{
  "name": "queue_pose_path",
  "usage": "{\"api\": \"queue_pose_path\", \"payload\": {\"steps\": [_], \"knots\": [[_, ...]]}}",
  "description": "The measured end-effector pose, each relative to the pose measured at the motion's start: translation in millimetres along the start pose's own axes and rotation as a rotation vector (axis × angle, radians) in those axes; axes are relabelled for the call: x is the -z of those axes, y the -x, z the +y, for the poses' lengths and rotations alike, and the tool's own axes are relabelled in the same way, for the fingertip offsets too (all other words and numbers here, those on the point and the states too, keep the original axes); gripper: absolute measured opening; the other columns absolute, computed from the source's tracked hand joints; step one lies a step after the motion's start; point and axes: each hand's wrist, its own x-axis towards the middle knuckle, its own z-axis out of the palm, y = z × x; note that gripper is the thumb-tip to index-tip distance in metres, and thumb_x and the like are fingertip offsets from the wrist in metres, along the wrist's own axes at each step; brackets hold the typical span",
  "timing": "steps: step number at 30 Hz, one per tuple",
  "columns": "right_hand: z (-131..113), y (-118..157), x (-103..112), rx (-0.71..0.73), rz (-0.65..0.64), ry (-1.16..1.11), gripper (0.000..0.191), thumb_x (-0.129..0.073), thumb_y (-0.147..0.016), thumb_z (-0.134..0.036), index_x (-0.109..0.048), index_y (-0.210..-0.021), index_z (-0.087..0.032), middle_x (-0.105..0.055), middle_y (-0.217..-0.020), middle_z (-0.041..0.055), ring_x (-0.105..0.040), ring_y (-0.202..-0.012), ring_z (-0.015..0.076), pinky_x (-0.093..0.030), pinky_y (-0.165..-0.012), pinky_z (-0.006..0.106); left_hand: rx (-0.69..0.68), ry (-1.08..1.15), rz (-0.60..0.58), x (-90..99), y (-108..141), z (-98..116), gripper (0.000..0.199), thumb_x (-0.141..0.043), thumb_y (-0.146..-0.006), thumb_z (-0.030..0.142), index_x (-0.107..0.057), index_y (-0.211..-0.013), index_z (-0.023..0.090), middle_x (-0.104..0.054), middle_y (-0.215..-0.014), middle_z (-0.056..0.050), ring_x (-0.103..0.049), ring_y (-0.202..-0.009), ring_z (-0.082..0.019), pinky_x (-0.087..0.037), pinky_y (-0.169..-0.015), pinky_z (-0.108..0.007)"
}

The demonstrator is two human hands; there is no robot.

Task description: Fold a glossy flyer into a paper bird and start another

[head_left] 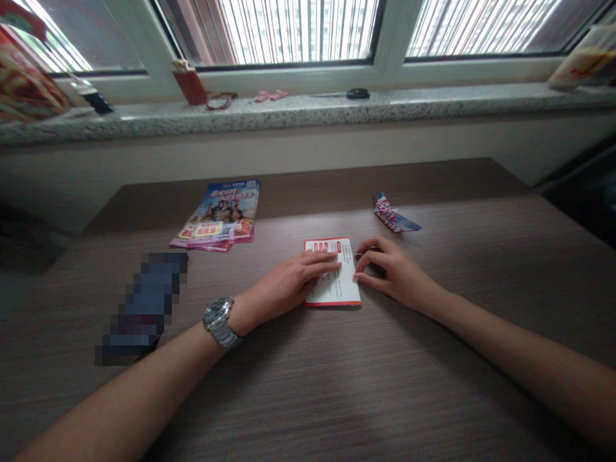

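Observation:
A white sheet with a red border and printed text [342,287] lies flat on the wooden table [269,398], its long sides running away from me. My left hand [293,277] rests flat on the sheet's left part, fingers stretched over the print. At the sheet's right edge is my right hand [387,269], its fingers curled and their tips touching that edge. Whether the right fingertips grip the paper is too small to tell. Beyond the right hand sits a small folded paper shape [392,215] in blue and red.
Colourful flyers [226,215] lie stacked at the back left, with a blurred-out dark phone-like object [144,305] nearer me. On the granite windowsill [298,114] stand a red box [190,85], pink items [271,95], black-handled scissors [357,94] and food packages at both ends.

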Motion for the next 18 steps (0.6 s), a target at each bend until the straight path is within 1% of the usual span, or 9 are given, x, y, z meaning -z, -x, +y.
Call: {"api": "queue_pose_path", "payload": {"steps": [3,6,12,18], "knots": [[-5,6,0,0.007,-0.008,0.006,0.004,-0.072,-0.089,-0.018,-0.068,-0.088,-0.020,-0.058,-0.114,0.0107,-0.059,-0.109,0.0266,-0.050,-0.096,0.047,0.010,0.026,0.004,2.3,-1,0,0.055,-0.049,-0.098,0.004,-0.051,-0.148,0.026,-0.047,-0.157,-0.007,-0.046,-0.145,-0.022,-0.038,-0.122,-0.046],[-10,11,0,0.009,-0.007,0.010,0.005,-0.073,-0.088,-0.017,-0.068,-0.088,-0.020,-0.059,-0.115,0.0108,-0.059,-0.110,0.0271,-0.050,-0.097,0.047,0.008,0.034,-0.001,3.6,-1,0,0.057,-0.049,-0.097,0.003,-0.051,-0.148,0.028,-0.047,-0.158,-0.006,-0.046,-0.145,-0.021,-0.038,-0.122,-0.045],[-18,18,0,0.025,-0.022,0.013,0.007,-0.073,-0.088,-0.016,-0.068,-0.087,-0.021,-0.059,-0.116,0.0104,-0.059,-0.111,0.0273,-0.050,-0.097,0.046,0.005,0.007,-0.007,1.6,-1,-1,0.059,-0.048,-0.096,0.002,-0.049,-0.150,0.028,-0.046,-0.159,-0.007,-0.044,-0.146,-0.022,-0.038,-0.123,-0.047],[-25,25,1,0.024,-0.055,0.010,0.006,-0.073,-0.088,-0.017,-0.069,-0.087,-0.021,-0.059,-0.118,0.0118,-0.059,-0.112,0.0280,-0.051,-0.097,0.048,0.012,-0.008,-0.002,0.7,0,0,0.061,-0.049,-0.094,0.000,-0.051,-0.149,0.027,-0.046,-0.159,-0.007,-0.044,-0.147,-0.022,-0.037,-0.123,-0.047]]}}
